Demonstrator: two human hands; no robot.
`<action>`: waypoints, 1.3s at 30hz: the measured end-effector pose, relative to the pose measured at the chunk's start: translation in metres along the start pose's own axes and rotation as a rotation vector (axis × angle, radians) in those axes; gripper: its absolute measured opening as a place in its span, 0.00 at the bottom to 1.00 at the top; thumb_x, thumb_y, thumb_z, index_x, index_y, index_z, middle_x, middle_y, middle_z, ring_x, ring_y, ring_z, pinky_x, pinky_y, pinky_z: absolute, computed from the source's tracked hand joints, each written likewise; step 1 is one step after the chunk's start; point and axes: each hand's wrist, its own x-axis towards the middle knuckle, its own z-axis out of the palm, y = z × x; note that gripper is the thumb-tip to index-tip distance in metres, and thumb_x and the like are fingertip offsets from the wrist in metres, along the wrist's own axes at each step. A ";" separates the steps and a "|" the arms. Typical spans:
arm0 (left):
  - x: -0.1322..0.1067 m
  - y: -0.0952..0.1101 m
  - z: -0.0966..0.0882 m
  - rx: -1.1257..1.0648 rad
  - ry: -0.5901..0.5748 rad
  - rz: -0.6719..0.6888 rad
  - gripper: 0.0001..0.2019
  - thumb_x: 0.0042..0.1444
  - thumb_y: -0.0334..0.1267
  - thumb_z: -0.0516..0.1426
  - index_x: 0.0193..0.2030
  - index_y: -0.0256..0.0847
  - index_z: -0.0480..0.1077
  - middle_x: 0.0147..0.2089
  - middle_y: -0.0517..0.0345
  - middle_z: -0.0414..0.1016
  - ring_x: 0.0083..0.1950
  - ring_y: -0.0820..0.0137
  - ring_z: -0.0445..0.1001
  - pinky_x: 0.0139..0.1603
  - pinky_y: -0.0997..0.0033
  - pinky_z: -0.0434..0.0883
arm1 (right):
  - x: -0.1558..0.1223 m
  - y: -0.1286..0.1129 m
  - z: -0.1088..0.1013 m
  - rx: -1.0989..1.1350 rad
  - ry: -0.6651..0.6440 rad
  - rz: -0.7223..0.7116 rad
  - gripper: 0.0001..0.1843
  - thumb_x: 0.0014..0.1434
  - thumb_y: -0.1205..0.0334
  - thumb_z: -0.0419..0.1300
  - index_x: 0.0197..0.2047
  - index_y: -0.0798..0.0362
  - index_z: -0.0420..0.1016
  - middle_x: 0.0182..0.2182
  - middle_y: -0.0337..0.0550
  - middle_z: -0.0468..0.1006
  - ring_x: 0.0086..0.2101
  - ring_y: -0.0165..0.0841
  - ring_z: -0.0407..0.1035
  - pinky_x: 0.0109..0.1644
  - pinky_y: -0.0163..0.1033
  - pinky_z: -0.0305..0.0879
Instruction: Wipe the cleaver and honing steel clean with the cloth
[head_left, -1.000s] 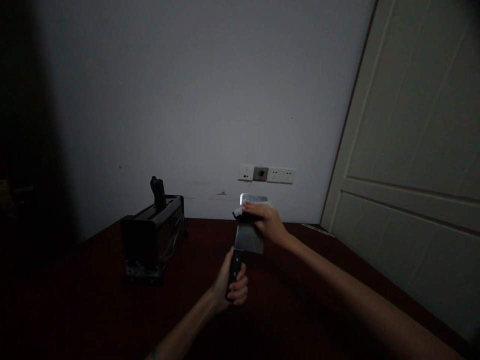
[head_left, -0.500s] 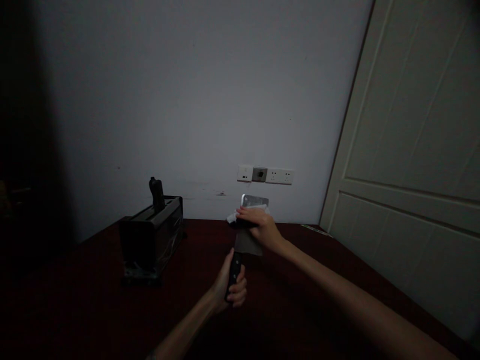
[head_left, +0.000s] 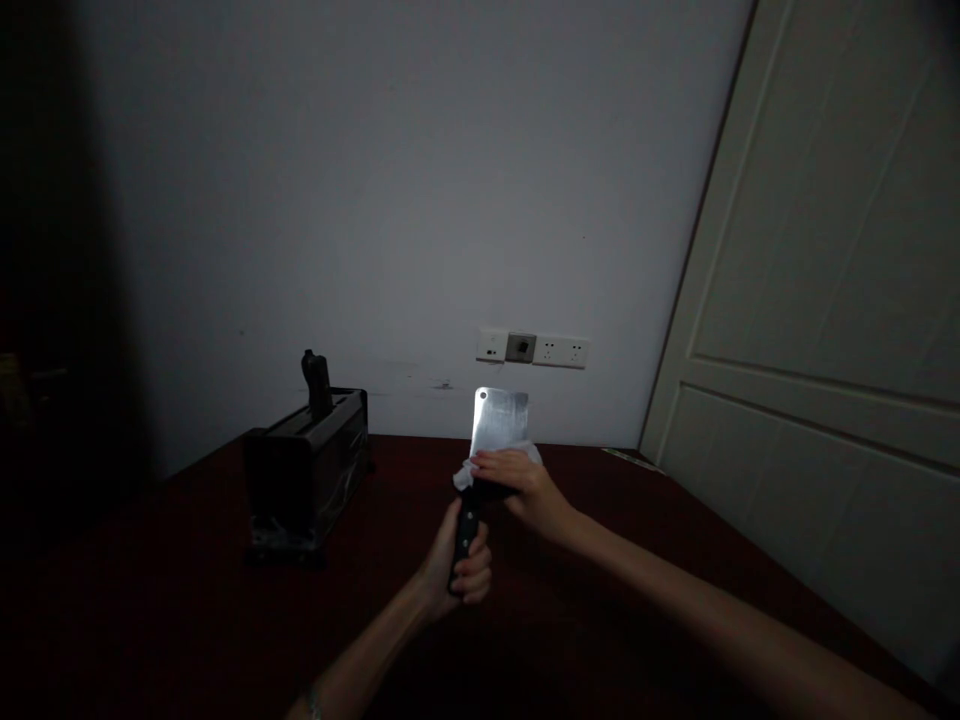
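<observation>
My left hand [head_left: 457,562] is wrapped round the black riveted handle of a cleaver [head_left: 500,418], whose broad shiny blade points up and away from me. A small hole shows in the blade's upper left corner. Across the lower part of the blade, my right hand [head_left: 521,482] presses a crumpled white cloth [head_left: 465,474], perhaps a tissue, against the metal. Its fingers lie together over the cloth and hide most of it. The lower blade is covered by that hand.
A dark knife block [head_left: 307,470] with one black handle [head_left: 317,384] sticking up stands on the dark red table [head_left: 405,640] at left. Wall sockets [head_left: 532,348] are on the pale wall behind. A white panelled door [head_left: 810,300] borders the right side.
My right hand has slid the cloth down the blade towards the handle, uncovering the upper blade. The left hand keeps its grip, with the cleaver slightly raised.
</observation>
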 end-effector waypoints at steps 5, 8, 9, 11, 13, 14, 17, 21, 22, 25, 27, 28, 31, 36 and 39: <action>-0.001 0.000 0.004 -0.013 -0.043 -0.050 0.30 0.53 0.63 0.41 0.16 0.38 0.56 0.08 0.68 0.48 0.08 0.81 0.42 0.09 0.80 0.53 | 0.038 0.047 -0.046 -0.113 0.212 0.166 0.24 0.45 0.78 0.54 0.44 0.47 0.75 0.45 0.43 0.77 0.47 0.37 0.69 0.52 0.49 0.64; -0.002 0.003 0.006 0.000 -0.035 -0.056 0.30 0.53 0.63 0.40 0.16 0.38 0.56 0.08 0.69 0.48 0.08 0.81 0.42 0.09 0.81 0.53 | 0.035 0.044 -0.048 -0.117 0.232 0.164 0.24 0.46 0.77 0.55 0.44 0.47 0.75 0.45 0.43 0.76 0.48 0.37 0.69 0.53 0.49 0.63; -0.002 0.004 0.007 0.002 -0.022 -0.047 0.30 0.53 0.64 0.40 0.16 0.38 0.56 0.08 0.69 0.47 0.07 0.81 0.41 0.08 0.81 0.52 | 0.027 0.037 -0.042 -0.109 0.216 0.152 0.25 0.45 0.78 0.54 0.44 0.47 0.75 0.45 0.44 0.76 0.48 0.37 0.68 0.53 0.50 0.63; -0.002 0.007 0.008 0.001 0.013 -0.024 0.31 0.53 0.64 0.38 0.15 0.38 0.55 0.07 0.69 0.46 0.07 0.81 0.41 0.08 0.81 0.51 | 0.007 0.017 -0.025 -0.071 0.151 0.111 0.27 0.45 0.80 0.53 0.46 0.48 0.73 0.46 0.45 0.76 0.48 0.36 0.68 0.53 0.50 0.63; -0.002 0.009 0.008 0.001 0.046 -0.013 0.32 0.53 0.65 0.37 0.15 0.38 0.55 0.07 0.68 0.46 0.07 0.81 0.41 0.08 0.81 0.51 | -0.011 -0.001 -0.011 -0.022 0.043 0.053 0.31 0.44 0.81 0.52 0.49 0.47 0.70 0.47 0.44 0.75 0.50 0.36 0.67 0.53 0.51 0.63; -0.001 0.010 0.008 0.003 0.055 -0.013 0.32 0.53 0.65 0.37 0.15 0.38 0.55 0.07 0.68 0.46 0.07 0.81 0.41 0.08 0.81 0.51 | -0.016 -0.006 -0.007 -0.004 0.000 0.027 0.32 0.44 0.81 0.51 0.51 0.46 0.69 0.48 0.44 0.74 0.50 0.35 0.66 0.53 0.51 0.63; -0.002 0.009 0.010 0.013 0.054 -0.010 0.32 0.53 0.64 0.36 0.15 0.38 0.56 0.07 0.68 0.47 0.07 0.81 0.41 0.08 0.81 0.51 | -0.009 0.001 -0.013 0.000 -0.025 0.018 0.32 0.44 0.81 0.51 0.51 0.46 0.69 0.48 0.43 0.74 0.51 0.34 0.65 0.54 0.50 0.62; -0.002 0.004 0.014 0.040 0.021 -0.046 0.31 0.53 0.64 0.39 0.15 0.38 0.56 0.07 0.69 0.47 0.07 0.81 0.41 0.08 0.81 0.51 | 0.031 0.035 -0.041 -0.113 0.185 0.159 0.26 0.46 0.79 0.53 0.45 0.44 0.74 0.45 0.40 0.76 0.48 0.36 0.68 0.53 0.49 0.63; -0.002 0.003 0.015 0.047 0.014 -0.057 0.31 0.53 0.64 0.39 0.16 0.38 0.56 0.07 0.69 0.47 0.07 0.81 0.41 0.08 0.81 0.52 | 0.038 0.041 -0.044 -0.142 0.232 0.192 0.25 0.46 0.78 0.54 0.43 0.45 0.75 0.45 0.39 0.76 0.48 0.36 0.69 0.53 0.49 0.63; -0.001 0.001 0.013 0.053 -0.002 -0.064 0.30 0.52 0.64 0.41 0.16 0.38 0.56 0.07 0.68 0.48 0.07 0.81 0.41 0.08 0.81 0.52 | 0.039 0.036 -0.035 -0.171 0.252 0.204 0.25 0.45 0.78 0.54 0.43 0.45 0.75 0.45 0.41 0.76 0.47 0.37 0.69 0.52 0.50 0.64; 0.000 0.000 0.009 0.050 0.000 -0.056 0.30 0.52 0.64 0.41 0.16 0.38 0.56 0.07 0.68 0.48 0.07 0.81 0.41 0.08 0.80 0.53 | 0.025 0.021 -0.017 -0.122 0.153 0.128 0.27 0.44 0.79 0.53 0.45 0.46 0.74 0.46 0.42 0.76 0.48 0.36 0.69 0.52 0.49 0.63; 0.001 0.000 0.007 0.052 0.006 -0.047 0.30 0.52 0.64 0.42 0.16 0.39 0.56 0.07 0.69 0.48 0.07 0.81 0.41 0.08 0.80 0.52 | 0.018 0.012 -0.008 -0.084 0.087 0.077 0.28 0.44 0.80 0.52 0.46 0.47 0.73 0.46 0.43 0.76 0.48 0.35 0.68 0.52 0.48 0.64; 0.001 0.000 0.003 0.067 0.033 -0.034 0.29 0.52 0.64 0.41 0.17 0.39 0.56 0.07 0.69 0.48 0.07 0.81 0.40 0.08 0.81 0.52 | 0.006 0.001 0.005 -0.011 -0.061 -0.022 0.30 0.45 0.79 0.52 0.49 0.47 0.70 0.48 0.42 0.74 0.51 0.33 0.66 0.53 0.47 0.63; 0.000 0.000 0.008 0.085 0.048 -0.086 0.31 0.52 0.65 0.40 0.16 0.39 0.55 0.07 0.69 0.47 0.07 0.81 0.41 0.08 0.80 0.52 | 0.037 0.035 -0.025 -0.109 0.169 0.146 0.28 0.44 0.79 0.51 0.45 0.45 0.74 0.47 0.39 0.75 0.49 0.35 0.68 0.54 0.48 0.63; -0.002 0.000 0.010 0.099 0.053 -0.104 0.31 0.52 0.65 0.39 0.16 0.39 0.56 0.07 0.69 0.47 0.07 0.81 0.41 0.08 0.80 0.52 | 0.049 0.049 -0.039 -0.135 0.278 0.217 0.26 0.45 0.78 0.53 0.43 0.44 0.75 0.46 0.38 0.76 0.48 0.35 0.69 0.54 0.47 0.63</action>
